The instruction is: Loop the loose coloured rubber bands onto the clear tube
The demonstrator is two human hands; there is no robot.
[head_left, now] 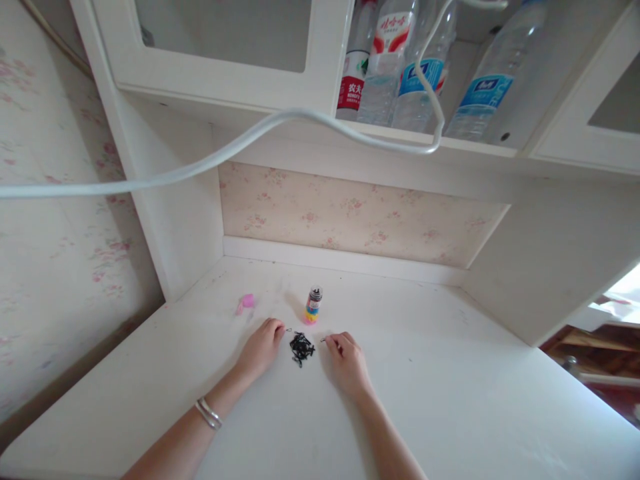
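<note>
A small heap of black elastic bands (301,348) lies on the white desk (450,400) between my two hands. My left hand (263,347) rests on the desk just left of the heap, fingers curled, pinching one thin black band at its fingertips. My right hand (346,360) lies just right of the heap, also curled, pinching a small black band. Behind the heap stands a small clear jar (313,305) filled with coloured bands. A pink lid (245,303) lies to the jar's left. A silver bracelet is on my left wrist.
A white cable (280,123) hangs across the view. Several plastic water bottles (395,63) stand on the open shelf above. Cabinet doors flank the shelf. Floral wallpaper (350,217) backs the desk. White side panels close the alcove left and right.
</note>
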